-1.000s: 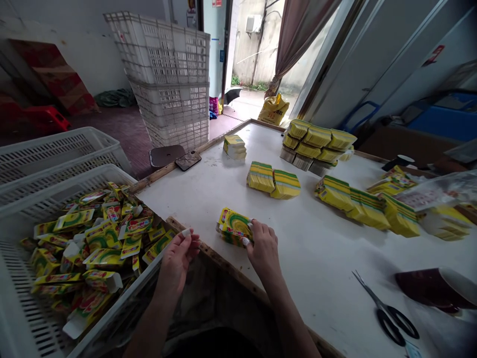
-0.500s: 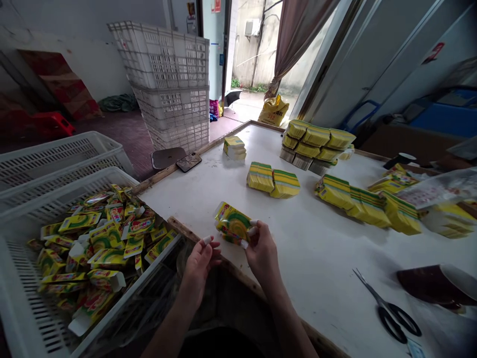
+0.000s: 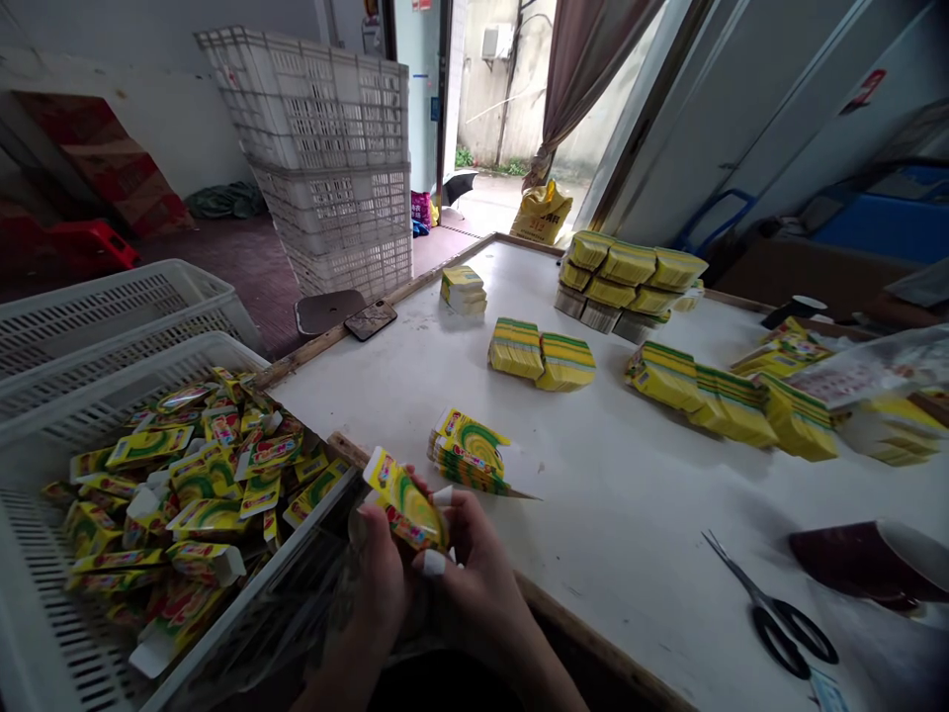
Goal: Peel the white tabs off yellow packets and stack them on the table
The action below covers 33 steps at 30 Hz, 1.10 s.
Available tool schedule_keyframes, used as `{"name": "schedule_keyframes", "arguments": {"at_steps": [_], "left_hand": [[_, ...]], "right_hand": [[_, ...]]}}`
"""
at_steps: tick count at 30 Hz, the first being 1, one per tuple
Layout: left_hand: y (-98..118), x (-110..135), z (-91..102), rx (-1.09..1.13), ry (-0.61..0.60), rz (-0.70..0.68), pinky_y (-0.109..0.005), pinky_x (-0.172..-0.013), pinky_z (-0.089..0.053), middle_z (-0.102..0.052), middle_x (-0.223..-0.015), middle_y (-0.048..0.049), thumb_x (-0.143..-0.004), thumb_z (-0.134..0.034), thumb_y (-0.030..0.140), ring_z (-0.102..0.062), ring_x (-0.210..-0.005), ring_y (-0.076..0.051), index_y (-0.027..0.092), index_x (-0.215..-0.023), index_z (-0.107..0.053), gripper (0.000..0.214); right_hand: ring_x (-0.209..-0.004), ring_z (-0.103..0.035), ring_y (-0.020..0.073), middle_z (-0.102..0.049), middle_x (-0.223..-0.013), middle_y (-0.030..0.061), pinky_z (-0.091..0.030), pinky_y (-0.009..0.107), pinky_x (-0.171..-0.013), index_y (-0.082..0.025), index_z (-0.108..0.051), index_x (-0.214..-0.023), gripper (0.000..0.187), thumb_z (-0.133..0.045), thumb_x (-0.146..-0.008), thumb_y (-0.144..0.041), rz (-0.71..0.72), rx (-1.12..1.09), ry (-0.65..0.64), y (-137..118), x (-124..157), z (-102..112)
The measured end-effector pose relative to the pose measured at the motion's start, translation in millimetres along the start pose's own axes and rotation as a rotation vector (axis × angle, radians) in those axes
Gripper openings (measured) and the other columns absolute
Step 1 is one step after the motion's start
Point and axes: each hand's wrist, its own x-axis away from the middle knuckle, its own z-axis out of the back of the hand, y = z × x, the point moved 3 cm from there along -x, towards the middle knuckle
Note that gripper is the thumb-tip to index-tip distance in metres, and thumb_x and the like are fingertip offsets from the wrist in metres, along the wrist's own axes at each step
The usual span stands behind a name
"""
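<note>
Between my two hands is a small yellow-and-green printed carton [image 3: 404,502], held just over the table's front edge. My left hand [image 3: 382,569] grips its left side, with the thumb on the printed face. At its lower right end, my right hand [image 3: 467,549] pinches it; white wraps cover some of the fingertips. Just beyond, a stack of flat cartons [image 3: 471,445] of the same print lies on the white table [image 3: 615,504]. To my left, a white plastic crate [image 3: 37,564] holds many opened-up cartons [image 3: 215,475].
Banded carton bundles [image 3: 541,354] stand mid-table, with a larger pile [image 3: 630,272] behind and a row [image 3: 731,400] at right. Black-handled scissors [image 3: 775,613] and a dark cup [image 3: 864,564] lie at right. A phone [image 3: 371,319] rests by the left edge. Stacked crates [image 3: 333,168] stand beyond.
My right hand has moved from the stack toward me and left with a carton. My left hand, empty before, now grips it too. The view has shifted slightly.
</note>
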Motion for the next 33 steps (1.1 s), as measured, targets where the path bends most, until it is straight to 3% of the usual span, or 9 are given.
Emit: {"name": "schedule_keyframes", "arguments": {"at_steps": [3,7,10,13,17,22,26,30,33], "left_hand": [[-10,0,2.8,0.082,-0.073,0.049,-0.035,-0.072,-0.057,-0.072,-0.084,-0.0036,-0.069,-0.067,0.073,-0.07,-0.085,-0.025,0.025,-0.09,-0.067,0.052],[-12,-5,12.9,0.093,0.018,0.004,-0.027,-0.07,-0.056,-0.074,-0.083,0.0016,-0.075,-0.078,0.047,-0.07,-0.076,-0.018,0.024,-0.094,-0.07,0.031],[-7,-6,18.8,0.12,0.07,-0.025,-0.023,-0.065,-0.055,-0.075,-0.077,0.0011,-0.067,-0.084,0.043,-0.07,-0.068,-0.016,0.02,-0.089,-0.073,0.034],[-3,-3,18.0,0.172,-0.009,0.023,-0.024,-0.064,-0.055,-0.076,-0.077,-0.002,-0.062,-0.086,0.046,-0.07,-0.066,-0.017,0.018,-0.086,-0.076,0.039],[-7,3,14.5,0.177,-0.148,0.091,-0.027,-0.063,-0.055,-0.076,-0.075,-0.005,-0.068,-0.083,0.046,-0.069,-0.065,-0.019,0.017,-0.087,-0.077,0.035],[-14,4,18.9,0.07,-0.123,0.012,-0.023,-0.061,-0.052,-0.075,-0.074,-0.0015,-0.074,-0.079,0.042,-0.065,-0.063,-0.015,0.017,-0.086,-0.077,0.028],[-13,3,23.7,0.0,0.008,-0.027,-0.019,-0.058,-0.049,-0.071,-0.068,0.0022,-0.076,-0.078,0.042,-0.06,-0.06,-0.011,0.017,-0.076,-0.075,0.025],[-6,-2,23.5,0.023,-0.028,-0.022,-0.023,-0.066,-0.053,-0.074,-0.078,0.0,-0.075,-0.078,0.042,-0.066,-0.067,-0.014,0.019,-0.089,-0.075,0.027],[3,-9,29.4,0.005,-0.049,-0.079,-0.026,-0.069,-0.055,-0.076,-0.083,-0.0022,-0.071,-0.082,0.04,-0.068,-0.072,-0.017,0.019,-0.091,-0.076,0.03]], "right_hand": [[-0.074,-0.058,0.0155,-0.058,-0.083,-0.0029,-0.046,0.025,-0.067,-0.025,-0.055,-0.108,0.038,-0.075,-0.077,-0.034,0.014,-0.128,0.001,-6,-2,8],[-0.071,-0.054,0.0143,-0.058,-0.081,-0.001,-0.044,0.025,-0.065,-0.021,-0.06,-0.097,0.023,-0.07,-0.083,-0.035,0.055,-0.067,-0.007,-7,0,9],[-0.067,-0.051,0.0136,-0.058,-0.075,-0.0008,-0.042,0.024,-0.062,-0.018,-0.061,-0.083,0.015,-0.067,-0.084,-0.032,0.089,0.025,0.028,-4,-1,11],[-0.068,-0.054,0.0143,-0.06,-0.074,-0.0009,-0.045,0.025,-0.064,-0.019,-0.062,-0.083,0.014,-0.067,-0.084,-0.032,0.081,-0.033,0.056,-5,-3,17],[-0.073,-0.06,0.0163,-0.066,-0.078,0.0002,-0.049,0.027,-0.069,-0.02,-0.062,-0.085,0.014,-0.069,-0.084,-0.032,0.046,-0.169,0.077,-10,-4,23],[-0.067,-0.058,0.0139,-0.065,-0.074,-0.0011,-0.048,0.025,-0.066,-0.019,-0.062,-0.08,0.014,-0.069,-0.082,-0.031,0.084,-0.169,0.101,-9,2,17],[-0.066,-0.055,0.0136,-0.061,-0.071,-0.0014,-0.045,0.023,-0.063,-0.018,-0.062,-0.078,0.012,-0.068,-0.082,-0.028,0.117,-0.03,0.087,-7,5,7],[-0.068,-0.056,0.0154,-0.06,-0.074,0.001,-0.044,0.025,-0.062,-0.018,-0.069,-0.083,0.01,-0.061,-0.085,-0.023,0.228,0.309,0.069,-20,2,16],[-0.068,-0.057,0.015,-0.058,-0.073,0.0012,-0.042,0.024,-0.06,-0.019,-0.074,-0.087,0.019,-0.055,-0.086,-0.015,0.271,0.59,-0.087,-30,2,26]]}}
